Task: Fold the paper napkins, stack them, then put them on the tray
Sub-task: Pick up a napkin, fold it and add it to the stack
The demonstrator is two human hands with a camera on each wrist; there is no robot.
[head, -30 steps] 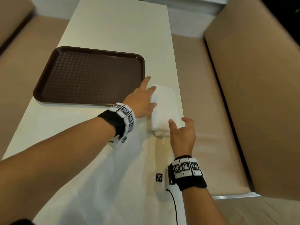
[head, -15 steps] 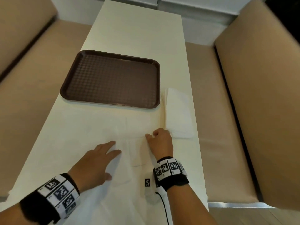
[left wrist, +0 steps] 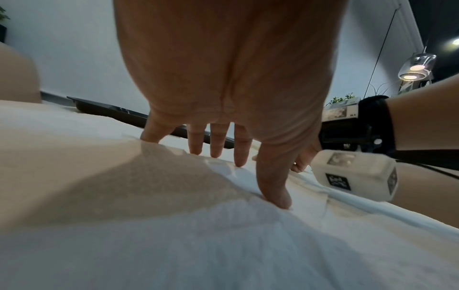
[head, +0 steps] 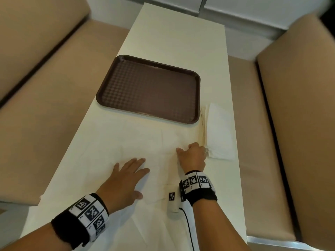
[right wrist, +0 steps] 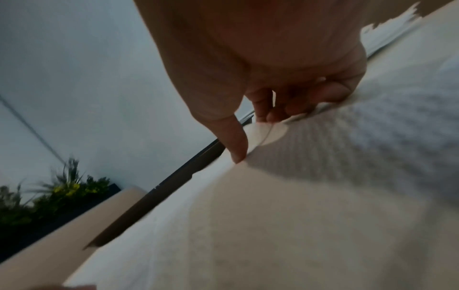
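A brown tray (head: 148,89) lies on the cream table, its rim also showing in the left wrist view (left wrist: 111,111). A stack of folded white napkins (head: 220,131) sits just right of the tray. An unfolded napkin (head: 141,142) is spread on the table nearer to me. My left hand (head: 134,167) lies flat on it with straight, spread fingers (left wrist: 216,145). My right hand (head: 190,151) is at the napkin's right edge, beside the stack's near end. Its fingers (right wrist: 263,109) curl onto the paper edge and the thumb presses down.
Beige padded benches run along the left (head: 45,87) and right (head: 299,105) of the narrow table. The table's right edge passes close to the folded stack. A white tagged device (head: 173,201) with a black cable hangs at my right wrist.
Both hands have drawn back from the folded stack toward me. The left now lies flat on the unfolded napkin, and the right has curled at that napkin's right edge.
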